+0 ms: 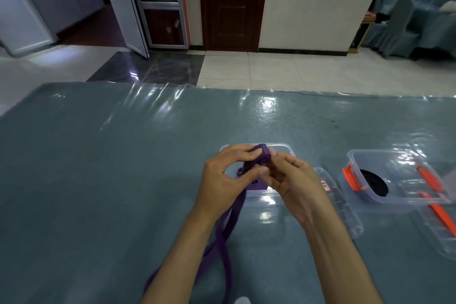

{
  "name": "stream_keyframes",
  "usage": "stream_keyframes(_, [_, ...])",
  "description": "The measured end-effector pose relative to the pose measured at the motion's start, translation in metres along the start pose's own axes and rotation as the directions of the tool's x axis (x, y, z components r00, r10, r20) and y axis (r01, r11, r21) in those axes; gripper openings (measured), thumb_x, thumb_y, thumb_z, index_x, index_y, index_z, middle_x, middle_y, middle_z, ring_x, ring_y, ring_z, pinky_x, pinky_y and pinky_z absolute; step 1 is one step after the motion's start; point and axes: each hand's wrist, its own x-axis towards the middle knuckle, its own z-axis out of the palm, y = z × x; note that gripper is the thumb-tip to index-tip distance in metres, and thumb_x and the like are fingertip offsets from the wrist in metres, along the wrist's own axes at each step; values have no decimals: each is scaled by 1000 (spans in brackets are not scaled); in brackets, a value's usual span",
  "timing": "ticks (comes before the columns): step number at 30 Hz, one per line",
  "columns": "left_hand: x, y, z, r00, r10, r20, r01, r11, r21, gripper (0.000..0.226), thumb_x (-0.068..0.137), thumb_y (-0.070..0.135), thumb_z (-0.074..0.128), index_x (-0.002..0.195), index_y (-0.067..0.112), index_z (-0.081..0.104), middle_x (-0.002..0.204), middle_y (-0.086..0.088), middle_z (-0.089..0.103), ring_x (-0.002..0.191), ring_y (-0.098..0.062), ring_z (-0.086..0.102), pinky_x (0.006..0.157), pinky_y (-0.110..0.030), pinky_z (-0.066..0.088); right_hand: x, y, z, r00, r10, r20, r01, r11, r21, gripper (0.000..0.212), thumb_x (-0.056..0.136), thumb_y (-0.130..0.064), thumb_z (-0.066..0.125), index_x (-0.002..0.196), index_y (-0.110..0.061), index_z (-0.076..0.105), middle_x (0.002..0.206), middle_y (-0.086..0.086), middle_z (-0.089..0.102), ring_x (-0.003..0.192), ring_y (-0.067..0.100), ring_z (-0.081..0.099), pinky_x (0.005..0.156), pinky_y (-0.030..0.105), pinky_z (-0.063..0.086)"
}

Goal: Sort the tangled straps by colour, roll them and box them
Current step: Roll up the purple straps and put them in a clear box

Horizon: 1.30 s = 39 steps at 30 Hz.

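A purple strap [228,226] runs from the near table edge up between my hands. Its top end is wound into a small roll [262,155] held above a clear plastic box [283,149]. My left hand [227,175] pinches the roll from the left with thumb and fingers. My right hand [293,180] grips it from the right. A second clear box [392,180] with orange clips stands to the right and holds a rolled black strap [375,182].
A clear lid [343,205] with a small label lies beside the near box. Another lid [441,224] with orange clips lies at the far right. The table [98,168] has a blue-grey cover under glossy plastic. Tiled floor and a brown door lie beyond.
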Motion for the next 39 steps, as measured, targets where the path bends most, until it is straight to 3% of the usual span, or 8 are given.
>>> stream_keyframes(7, [-3,1,0,998,-41,-37,39,997,-71,33,96,23,78,125,38,75,116,6,74,110,-26,73,97,-29,56,3,6,5,997,-54,-51,43,979,-200,27,100,-19,69,77,-19,82,69,-5,70,69,9,66,82,35,50])
stream_keyframes(12, [-1,9,-3,992,-124,21,125,983,-132,32,102,16,70,131,27,73,124,1,74,120,-26,70,102,-29,55,2,5,1,940,-335,60,337,893,-299,22,96,-27,71,116,-29,79,111,2,80,98,16,77,81,28,60])
stream_keyframes(16, [-1,15,-5,987,-138,77,148,978,-145,32,104,12,65,134,22,72,125,-1,72,122,-27,68,105,-33,54,0,2,0,883,-438,170,470,821,-323,28,90,-30,81,117,-27,80,112,6,80,108,26,77,88,35,63])
stream_keyframes(21, [1,18,-5,977,-179,118,196,967,-161,35,106,19,62,136,33,70,120,-7,60,116,-23,63,106,-34,51,-5,6,2,886,-457,72,459,849,-260,24,82,-28,86,105,-23,79,104,10,81,100,29,79,85,39,65])
stream_keyframes(24, [5,23,-12,974,-210,90,225,949,-219,37,101,21,71,134,37,70,118,-1,70,115,-22,69,100,-30,55,-8,14,6,906,-418,64,422,882,-208,17,85,-24,84,98,-19,75,103,12,81,98,33,80,83,41,65])
stream_keyframes(31, [7,28,-16,970,-208,-128,152,925,-349,11,86,17,86,95,21,80,107,-8,81,104,-25,78,89,-25,59,-11,9,15,899,-431,70,435,869,-235,20,81,-17,89,99,-17,81,100,9,82,97,29,80,79,33,64])
stream_keyframes(35, [3,23,-11,951,-289,-107,219,878,-426,13,87,23,83,99,18,82,118,-7,76,115,-23,73,95,-24,55,-10,12,15,869,-492,62,488,828,-276,31,85,-11,87,112,-23,80,105,7,81,101,29,78,85,37,63])
stream_keyframes(39, [5,21,-18,960,-279,-30,244,884,-400,21,91,22,80,111,18,83,115,-8,76,111,-22,73,96,-25,54,-13,17,14,879,-471,76,475,849,-233,21,85,-10,86,101,-21,80,106,9,81,102,30,78,90,42,62])
